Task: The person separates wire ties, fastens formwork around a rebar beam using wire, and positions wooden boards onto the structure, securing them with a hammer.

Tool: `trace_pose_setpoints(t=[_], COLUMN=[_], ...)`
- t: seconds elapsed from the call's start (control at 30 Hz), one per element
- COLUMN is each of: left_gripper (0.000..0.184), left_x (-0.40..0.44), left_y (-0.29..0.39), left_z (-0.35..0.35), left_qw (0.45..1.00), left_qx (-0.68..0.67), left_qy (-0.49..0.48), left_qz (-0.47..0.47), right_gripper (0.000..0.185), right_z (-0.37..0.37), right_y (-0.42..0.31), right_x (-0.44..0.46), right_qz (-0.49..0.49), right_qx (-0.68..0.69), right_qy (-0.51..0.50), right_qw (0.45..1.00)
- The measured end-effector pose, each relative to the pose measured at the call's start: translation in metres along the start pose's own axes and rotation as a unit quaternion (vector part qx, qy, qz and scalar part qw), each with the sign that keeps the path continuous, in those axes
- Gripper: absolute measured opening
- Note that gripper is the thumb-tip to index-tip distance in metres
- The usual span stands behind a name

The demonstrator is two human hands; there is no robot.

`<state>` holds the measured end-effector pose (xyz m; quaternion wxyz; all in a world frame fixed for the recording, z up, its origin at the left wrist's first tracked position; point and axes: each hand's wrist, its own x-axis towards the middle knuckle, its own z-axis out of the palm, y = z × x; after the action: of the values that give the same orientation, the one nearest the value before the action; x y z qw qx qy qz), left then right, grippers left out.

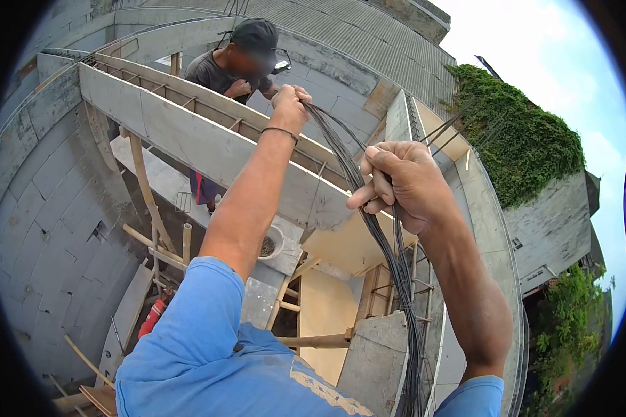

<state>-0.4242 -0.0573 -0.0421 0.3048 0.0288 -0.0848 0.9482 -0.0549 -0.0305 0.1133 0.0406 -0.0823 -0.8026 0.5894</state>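
Observation:
A long bundle of thin dark tie wire (403, 278) hangs in a curve from the upper middle down past my right side. My left hand (291, 104), with a dark band at the wrist, is stretched far forward and closed around the upper end of this bundle. Closer to me, my right hand (403, 177) is pinched, thumb against fingers, on strands that stand a little apart from the rest. Its lower fingers are partly extended beside the main bundle. The exact number of strands in the pinch is hidden.
Below my arms runs a formwork beam (181, 142) with rebar inside. A co-worker in a dark cap (255, 33) stands behind it. Lower down are a white bucket (274, 240), bamboo props (145, 181) and a plywood sheet (320, 299). Rebar ends (446, 128) stick out at right.

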Motion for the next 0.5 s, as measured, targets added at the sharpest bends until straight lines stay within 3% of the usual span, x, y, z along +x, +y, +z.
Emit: trace_pose_setpoints(t=[0.03,0.1,0.13,0.2,0.23,0.33,0.5], left_gripper=[0.022,0.044,0.044,0.063,0.076,0.063,0.065], left_x=[0.012,0.027,0.027,0.021,0.012,-0.052,-0.058], left_y=[0.008,0.020,0.018,0.010,0.008,-0.016,-0.022], left_z=[-0.002,0.007,0.009,0.014,0.019,0.058,0.059], left_qw=[1.000,0.989,0.989,0.999,1.000,0.989,0.990], left_qx=[-0.001,-0.043,-0.045,0.030,-0.012,-0.107,-0.062], left_qy=[-0.001,0.043,0.040,0.027,0.019,0.051,0.045], left_qz=[-0.001,-0.133,-0.133,-0.011,0.014,0.090,0.123], right_gripper=[0.031,0.032,0.032,0.032,0.031,0.030,0.029], right_z=[0.000,-0.002,-0.004,-0.006,-0.007,-0.003,0.009], right_y=[0.001,0.005,0.008,0.015,0.019,0.023,0.022], right_x=[0.002,0.005,0.007,0.011,0.014,0.015,0.014], right_qz=[-0.005,-0.009,-0.004,-0.002,0.011,0.024,0.010], right_qx=[0.009,0.016,0.026,0.036,0.041,0.053,0.037], right_qy=[-0.015,-0.031,-0.028,-0.023,-0.014,-0.013,0.014], right_qw=[1.000,0.999,0.999,0.999,0.999,0.998,0.999])
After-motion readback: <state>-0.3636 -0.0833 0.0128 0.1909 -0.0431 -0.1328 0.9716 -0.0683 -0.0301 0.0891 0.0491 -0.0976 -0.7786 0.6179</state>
